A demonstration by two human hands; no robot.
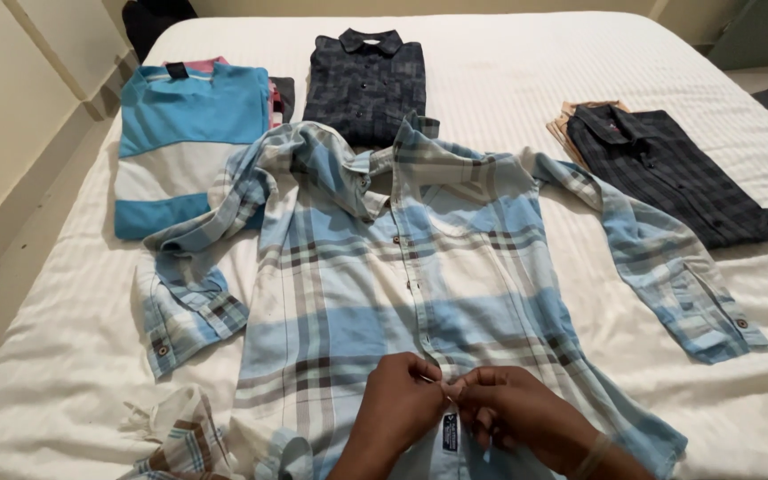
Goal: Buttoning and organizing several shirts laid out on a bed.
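White bed (580, 80): both hands (402, 404) (513, 411) pinch plaid shirt (357, 293) placket.

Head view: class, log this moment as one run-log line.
left hand: pinching plaid shirt placket | right hand: pinching same placket near hem | shirt: spread face-up on white bed | nearby: striped blue shirt, two dark folded shirts

Light-blue plaid shirt (402, 267) lies face-up, sleeves spread, on the bed.
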